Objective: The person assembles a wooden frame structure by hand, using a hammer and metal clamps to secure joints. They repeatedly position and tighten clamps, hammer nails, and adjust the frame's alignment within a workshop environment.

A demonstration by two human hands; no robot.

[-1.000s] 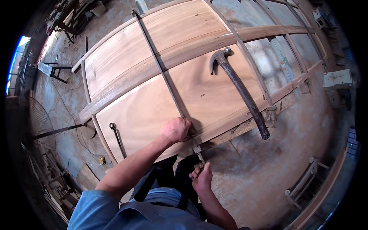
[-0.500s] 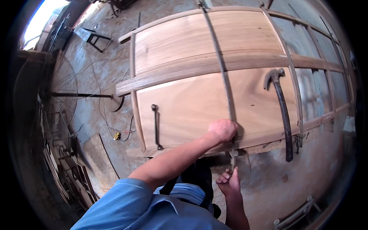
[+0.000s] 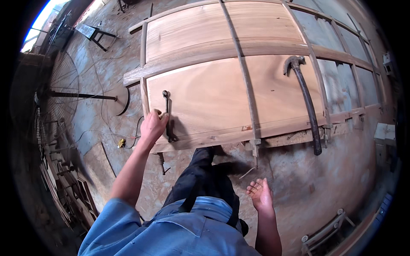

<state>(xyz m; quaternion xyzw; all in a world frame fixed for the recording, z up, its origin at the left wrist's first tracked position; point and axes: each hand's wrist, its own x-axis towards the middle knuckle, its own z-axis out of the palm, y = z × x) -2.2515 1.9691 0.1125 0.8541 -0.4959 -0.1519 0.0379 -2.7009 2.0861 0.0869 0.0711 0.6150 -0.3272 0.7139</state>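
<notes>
Clamp bar (image 3: 167, 116) seemingly under left hand (image 3: 153, 124)

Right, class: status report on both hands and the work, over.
Left hand on black clamp at door panel edge. Right hand open, empty. Hammer lying on panel.

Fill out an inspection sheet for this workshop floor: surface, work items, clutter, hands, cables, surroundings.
Surface: dusty concrete floor, stained and scuffed.
Work items: wooden door panel lying flat in its frame; long bar clamp running across it; small dark clamp at its left edge.
Clutter: claw hammer lying on the panel's right part; wood pieces stacked at left.
Hands: left hand at the panel's left edge beside the small dark clamp; right hand open, holding nothing, above the floor.
Cables: thin wire trailing over the floor at left.
Surroundings: standing fan at left; metal stand beyond it.
</notes>
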